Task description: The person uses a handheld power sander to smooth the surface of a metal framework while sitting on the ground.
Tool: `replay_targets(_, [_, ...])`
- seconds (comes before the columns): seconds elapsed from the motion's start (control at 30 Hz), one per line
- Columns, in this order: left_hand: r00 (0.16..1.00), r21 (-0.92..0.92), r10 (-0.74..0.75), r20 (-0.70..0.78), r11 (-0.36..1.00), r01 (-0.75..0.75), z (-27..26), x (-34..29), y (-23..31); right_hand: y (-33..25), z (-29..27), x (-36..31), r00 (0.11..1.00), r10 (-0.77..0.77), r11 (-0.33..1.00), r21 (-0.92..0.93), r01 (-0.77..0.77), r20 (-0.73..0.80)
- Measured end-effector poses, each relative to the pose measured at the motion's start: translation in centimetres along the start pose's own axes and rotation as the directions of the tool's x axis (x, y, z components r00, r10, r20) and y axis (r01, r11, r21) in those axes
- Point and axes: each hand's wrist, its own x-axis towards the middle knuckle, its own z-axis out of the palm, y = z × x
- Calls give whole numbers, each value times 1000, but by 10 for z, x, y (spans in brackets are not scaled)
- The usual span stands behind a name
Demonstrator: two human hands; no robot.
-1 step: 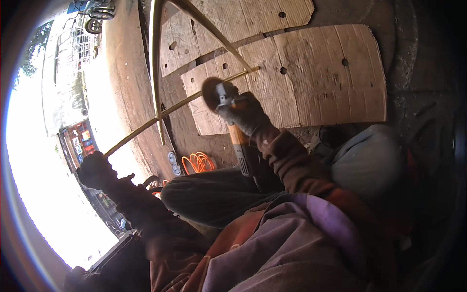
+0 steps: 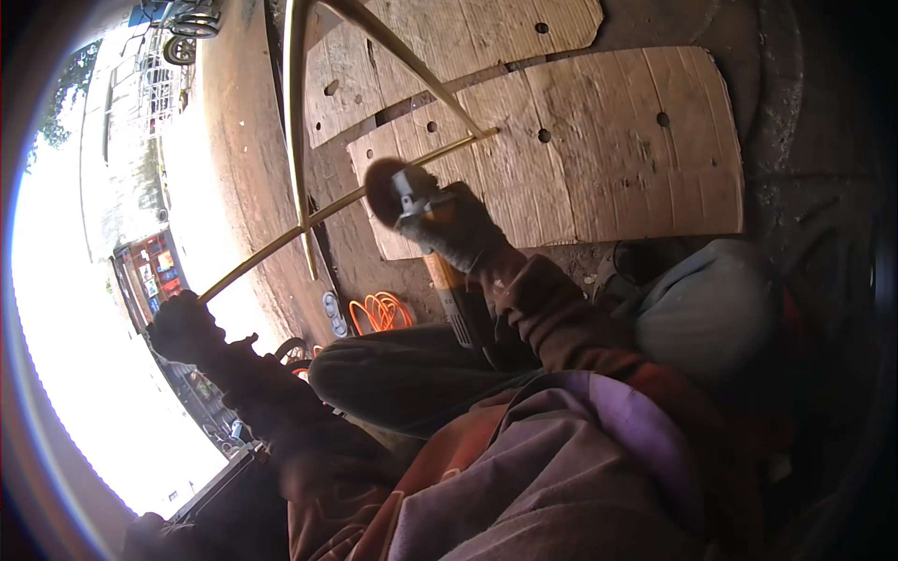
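A gloved hand, my right hand (image 2: 456, 227), is wrapped round the head of an angle grinder (image 2: 442, 273) with an orange and dark body. Its round disc (image 2: 382, 192) lies against or just over a thin gold-coloured metal rod (image 2: 344, 201); I cannot tell whether they touch. That rod is part of a frame, with two thicker gold-coloured tubes (image 2: 402, 54) rising from it to a bend at the top edge. At the rod's lower left end, my left hand (image 2: 184, 327) is closed on it, dark against the bright background.
Flat cardboard sheets (image 2: 608, 159) with holes lie on the dirt floor beyond the grinder. An orange coiled cord (image 2: 381, 312) and a grey power strip (image 2: 334, 314) sit near my bent leg (image 2: 421, 369). A parked wheeled vehicle (image 2: 187, 37) shows far left.
My right hand has shifted the grinder left and slightly nearer to me, along the rod. The left hand and the metal frame stay in place.
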Motion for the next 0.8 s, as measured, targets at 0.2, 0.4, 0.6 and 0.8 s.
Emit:
replay_targets(0.2, [997, 350, -79, 3, 934, 73, 10, -7, 45, 20, -11, 7, 984, 11, 965, 259, 35, -176])
replay_targets(0.4, [977, 716, 212, -39, 688, -121, 5, 0, 72, 17, -8, 7, 997, 43, 987, 156, -33, -65])
replay_targets(0.6, [987, -305, -117, -106, 949, 80, 3, -7, 41, 19, -5, 6, 993, -25, 962, 267, 54, -112])
replay_targets(0.8, [991, 868, 130, -18, 494, -49, -2, 20, 98, 13, -22, 14, 998, 60, 993, 104, -56, -33])
